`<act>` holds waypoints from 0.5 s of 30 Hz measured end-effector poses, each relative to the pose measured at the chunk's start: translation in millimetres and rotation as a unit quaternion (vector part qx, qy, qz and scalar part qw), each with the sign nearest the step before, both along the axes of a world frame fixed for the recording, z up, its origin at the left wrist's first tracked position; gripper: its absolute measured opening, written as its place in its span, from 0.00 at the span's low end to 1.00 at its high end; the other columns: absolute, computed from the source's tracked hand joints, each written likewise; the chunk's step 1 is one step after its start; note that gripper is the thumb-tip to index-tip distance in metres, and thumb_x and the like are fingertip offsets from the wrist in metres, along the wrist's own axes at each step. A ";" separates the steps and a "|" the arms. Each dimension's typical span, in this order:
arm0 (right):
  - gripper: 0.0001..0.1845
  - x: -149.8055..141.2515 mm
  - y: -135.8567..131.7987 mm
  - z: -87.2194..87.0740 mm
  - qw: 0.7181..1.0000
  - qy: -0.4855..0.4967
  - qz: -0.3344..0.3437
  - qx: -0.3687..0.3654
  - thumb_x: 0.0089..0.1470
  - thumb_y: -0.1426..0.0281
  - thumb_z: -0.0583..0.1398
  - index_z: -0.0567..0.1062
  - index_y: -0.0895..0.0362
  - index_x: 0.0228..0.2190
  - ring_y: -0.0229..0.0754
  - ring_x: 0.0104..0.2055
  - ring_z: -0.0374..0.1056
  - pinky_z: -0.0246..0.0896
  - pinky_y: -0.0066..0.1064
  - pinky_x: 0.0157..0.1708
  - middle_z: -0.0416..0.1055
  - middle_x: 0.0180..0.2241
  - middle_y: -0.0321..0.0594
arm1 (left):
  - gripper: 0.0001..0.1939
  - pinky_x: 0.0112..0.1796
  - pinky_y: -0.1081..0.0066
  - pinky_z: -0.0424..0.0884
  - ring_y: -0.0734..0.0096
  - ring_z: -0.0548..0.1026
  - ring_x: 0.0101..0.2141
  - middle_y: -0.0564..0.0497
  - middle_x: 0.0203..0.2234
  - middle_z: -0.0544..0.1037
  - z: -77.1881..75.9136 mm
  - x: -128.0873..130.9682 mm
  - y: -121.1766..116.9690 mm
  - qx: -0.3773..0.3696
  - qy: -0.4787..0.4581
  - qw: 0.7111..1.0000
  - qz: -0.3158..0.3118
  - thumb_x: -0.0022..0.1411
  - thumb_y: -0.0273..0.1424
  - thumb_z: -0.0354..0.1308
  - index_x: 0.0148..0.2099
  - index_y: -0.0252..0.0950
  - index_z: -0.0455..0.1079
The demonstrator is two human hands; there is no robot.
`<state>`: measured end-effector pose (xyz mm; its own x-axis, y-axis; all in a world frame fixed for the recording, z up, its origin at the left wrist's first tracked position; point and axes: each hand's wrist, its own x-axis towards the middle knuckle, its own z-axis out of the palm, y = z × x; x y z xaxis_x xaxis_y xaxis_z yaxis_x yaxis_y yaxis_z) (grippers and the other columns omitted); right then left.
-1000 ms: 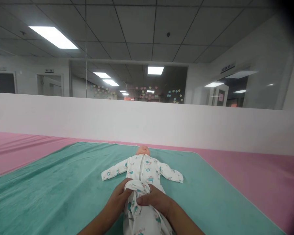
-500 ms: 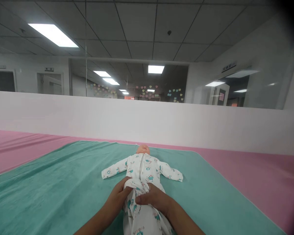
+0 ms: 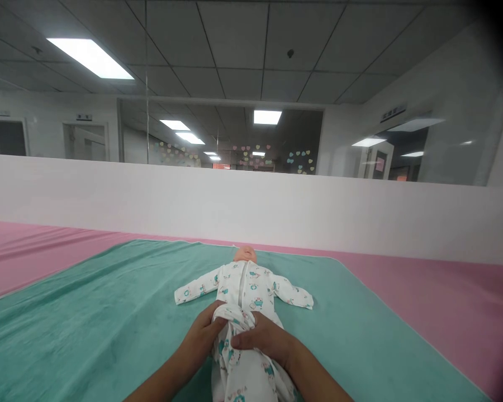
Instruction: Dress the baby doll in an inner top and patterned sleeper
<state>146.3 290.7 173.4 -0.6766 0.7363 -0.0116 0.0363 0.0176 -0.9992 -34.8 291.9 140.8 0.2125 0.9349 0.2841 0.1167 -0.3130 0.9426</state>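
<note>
A baby doll (image 3: pixel 246 254) lies on its back on a green sheet, its head away from me. It wears a white baby top (image 3: pixel 251 287) with teal prints and a front placket, sleeves spread to both sides. Over its lower body, white printed baby clothing (image 3: pixel 243 374) is bunched up; whether this is separate from the top I cannot tell. My left hand (image 3: pixel 207 329) grips the left side of the gathered edge, fingers partly hidden. Opposite it, my right hand (image 3: pixel 266 338) is closed on the right side, thumb pressed over the folds. The doll's legs are hidden.
The green sheet (image 3: pixel 109 307) lies over a pink cover (image 3: pixel 436 290). Beyond them runs a low white wall (image 3: pixel 235 204) with glass (image 3: pixel 218 134) above it. Ceiling lights and heart-shaped stickers show in or through the glass.
Almost nothing differs. Both hands keep their hold on the bunched clothing, and the view has shifted very slightly.
</note>
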 end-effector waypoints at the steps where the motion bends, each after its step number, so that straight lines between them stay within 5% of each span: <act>1: 0.28 -0.5 1.0 -1.7 1.000 -0.002 -0.004 0.000 0.33 0.61 0.68 0.73 0.58 0.39 0.45 0.39 0.66 0.59 0.38 0.43 0.72 0.35 0.41 | 0.16 0.40 0.69 0.64 0.64 0.69 0.38 0.50 0.38 0.74 0.1 -0.2 0.2 -0.001 0.001 1.000 0.001 0.59 0.39 0.50 0.43 0.35 0.69; 15: 0.28 -5.3 4.1 -11.2 1.000 -0.008 -0.023 0.003 0.30 0.61 0.68 0.74 0.59 0.36 0.46 0.39 0.66 0.59 0.37 0.41 0.72 0.34 0.40 | 0.16 0.39 0.69 0.64 0.64 0.69 0.37 0.50 0.34 0.74 2.9 0.0 -1.4 -0.004 0.008 1.000 0.006 0.59 0.40 0.50 0.42 0.35 0.69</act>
<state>141.0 294.8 162.2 -0.6413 0.7670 -0.0179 0.0535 0.0215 -0.9983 -34.8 290.4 143.6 0.2066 0.9397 0.2726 0.1357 -0.3035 0.9431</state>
